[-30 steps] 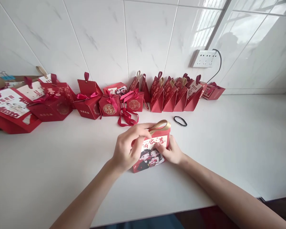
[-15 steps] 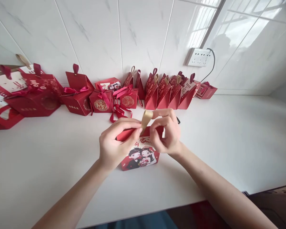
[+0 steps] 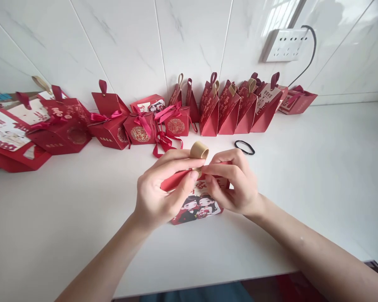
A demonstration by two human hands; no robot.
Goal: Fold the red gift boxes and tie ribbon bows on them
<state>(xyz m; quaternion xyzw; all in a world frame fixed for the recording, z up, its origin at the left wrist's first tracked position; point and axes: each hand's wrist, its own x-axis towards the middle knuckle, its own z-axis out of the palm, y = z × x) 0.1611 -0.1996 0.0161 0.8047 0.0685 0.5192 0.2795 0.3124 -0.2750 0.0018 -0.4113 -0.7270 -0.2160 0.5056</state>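
In front of me a red gift box (image 3: 204, 207) stands on the white table, with a cartoon bride and groom printed on its face. A gold ribbon (image 3: 199, 149), curled into a loop, rises above the box's top. My left hand (image 3: 165, 186) pinches this loop near its base between thumb and fingers. From the other side, my right hand (image 3: 234, 180) has its fingertips closed at the ribbon's lower part, close to the left thumb. Both hands cover parts of the box's top, and the exact spot where the right fingertips grip is partly hidden.
Along the tiled wall stands a row of red gift boxes (image 3: 208, 113) with ribbon loops. Boxes with pink bows (image 3: 141, 128) stand left of them, and a red ribbon (image 3: 166, 142) lies in front. A black hair tie (image 3: 245, 147) lies behind my right hand. A white power strip (image 3: 285, 45) hangs on the wall.
My right hand has lowered its fingers from the top of the gold loop to its base. The loop now leans round and open to the right. The view has shifted slightly.
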